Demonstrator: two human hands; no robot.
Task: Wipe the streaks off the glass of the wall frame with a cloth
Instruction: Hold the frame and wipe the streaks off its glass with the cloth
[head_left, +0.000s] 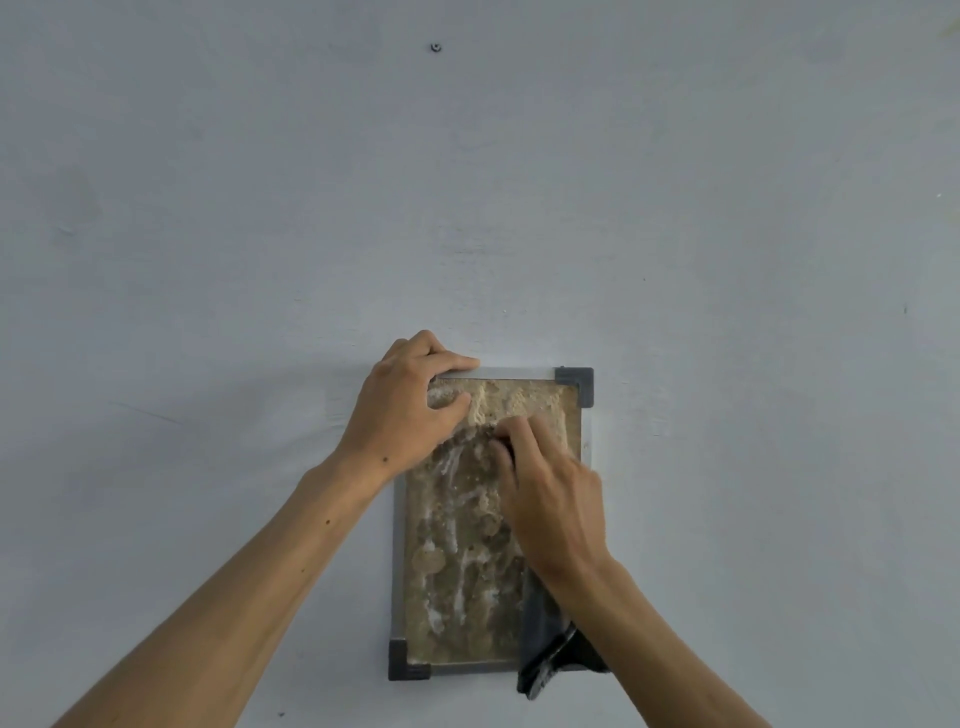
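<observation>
My right hand (550, 493) fingers (524, 431) are bunched, pressing the dark cloth (545, 649) onto the upper middle of the glass (457, 545), its tail hanging past the wall frame (396, 571) bottom-right corner. My left hand (405, 410) pinches the frame's top-left corner, fingertips over the top edge, thumb on glass. Mid-wipe I'd say; white streaks cover the glass below, so next strokes go downward, frame steadied.

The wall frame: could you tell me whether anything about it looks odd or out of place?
Yes: the glass is covered in whitish streaks and blotches, thickest near the top. The frame itself hangs straight, steadied by the left hand; the right hand presses the dark cloth.
</observation>
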